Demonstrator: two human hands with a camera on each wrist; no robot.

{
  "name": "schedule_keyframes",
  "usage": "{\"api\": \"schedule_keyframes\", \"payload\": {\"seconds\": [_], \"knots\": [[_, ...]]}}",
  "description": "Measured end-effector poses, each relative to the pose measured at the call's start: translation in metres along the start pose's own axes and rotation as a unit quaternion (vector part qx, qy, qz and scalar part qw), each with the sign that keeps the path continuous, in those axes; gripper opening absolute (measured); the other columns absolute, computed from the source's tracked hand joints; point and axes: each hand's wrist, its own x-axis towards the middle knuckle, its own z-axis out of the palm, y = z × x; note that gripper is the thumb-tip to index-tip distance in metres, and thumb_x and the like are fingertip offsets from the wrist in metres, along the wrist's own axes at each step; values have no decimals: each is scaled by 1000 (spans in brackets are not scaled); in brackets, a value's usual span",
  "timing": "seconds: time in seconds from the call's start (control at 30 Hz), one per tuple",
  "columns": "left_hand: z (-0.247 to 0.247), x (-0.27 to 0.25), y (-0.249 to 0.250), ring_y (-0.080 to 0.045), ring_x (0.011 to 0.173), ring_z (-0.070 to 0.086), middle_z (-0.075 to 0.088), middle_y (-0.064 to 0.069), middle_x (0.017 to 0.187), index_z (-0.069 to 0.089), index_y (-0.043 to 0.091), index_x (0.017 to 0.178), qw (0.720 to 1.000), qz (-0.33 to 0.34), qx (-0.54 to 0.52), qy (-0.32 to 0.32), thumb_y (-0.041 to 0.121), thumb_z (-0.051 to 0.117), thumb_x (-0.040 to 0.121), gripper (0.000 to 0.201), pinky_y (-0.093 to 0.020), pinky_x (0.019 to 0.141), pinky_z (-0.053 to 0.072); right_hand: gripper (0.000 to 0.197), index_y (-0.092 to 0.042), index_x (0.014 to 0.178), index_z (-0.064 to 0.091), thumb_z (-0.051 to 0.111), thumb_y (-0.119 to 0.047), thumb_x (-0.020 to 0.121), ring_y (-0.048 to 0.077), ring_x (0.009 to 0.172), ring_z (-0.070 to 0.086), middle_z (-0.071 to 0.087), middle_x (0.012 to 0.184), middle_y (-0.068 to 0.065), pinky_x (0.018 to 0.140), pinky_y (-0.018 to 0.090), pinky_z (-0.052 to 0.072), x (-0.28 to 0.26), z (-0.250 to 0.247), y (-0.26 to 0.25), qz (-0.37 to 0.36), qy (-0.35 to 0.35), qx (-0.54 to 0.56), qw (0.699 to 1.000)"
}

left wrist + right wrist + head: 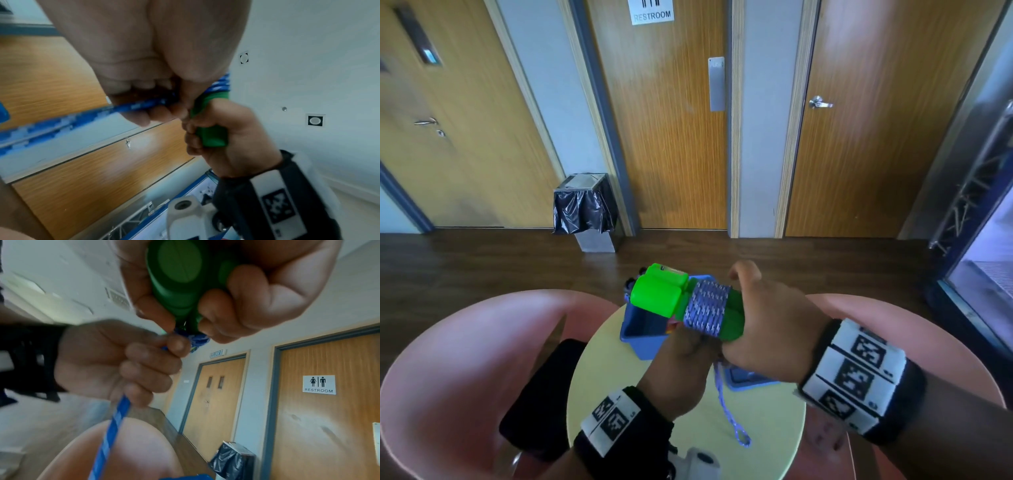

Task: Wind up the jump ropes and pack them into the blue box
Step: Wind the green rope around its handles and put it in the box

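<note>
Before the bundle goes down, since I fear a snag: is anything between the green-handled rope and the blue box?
Nothing visible blocks it. The right hand holds the green handles just above the blue box; the left hand grips the loose rope tail, which hangs toward the table and could catch.

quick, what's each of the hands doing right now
Left hand: closed, gripping the loose blue rope.
Right hand: closed round the two green jump rope handles.
</note>
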Motion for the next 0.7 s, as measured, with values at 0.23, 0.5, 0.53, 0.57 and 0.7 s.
{"api": "schedule_keyframes", "payload": {"seconds": [0.23,0.5,0.53,0.57,0.7], "knots": [[-2,-15,13,1,54,39,43,15,54,51,36,57,997,4,78,5,43,44,92,37,-14,57,30,48,-21,102,31,66,-33,72,12,64,55,52,78,-6,56,32,48,7,8,7,-10,-29,-53,998],[-13,-11,5,-13,53,23,27,6,54,31,21,58,993,-57,15,99,64,43,81,51,-30,53,20,50,-14,102,63,85,-42,67,17,74,69,69,83,3,72,35,58,4,30,22,95,-115,462,874],[-15,-11,4,-13,52,22,27,6,53,30,21,58,993,-58,6,102,64,44,81,51,-29,53,19,45,-11,101,64,82,-38,71,21,71,69,68,81,7,71,38,58,1,33,20,133,-140,528,827],[-17,-10,5,-13,51,23,29,7,52,31,21,57,993,-57,2,101,63,45,80,50,-29,52,20,37,-9,99,64,77,-34,75,24,68,69,67,78,10,67,37,58,-1,35,16,157,-161,569,791],[-27,-12,4,-13,50,26,32,8,51,35,20,57,993,-73,-12,87,59,48,82,47,-25,49,24,33,-5,98,65,73,-26,73,24,60,65,66,75,11,55,31,53,1,47,6,161,-117,633,748]]}}
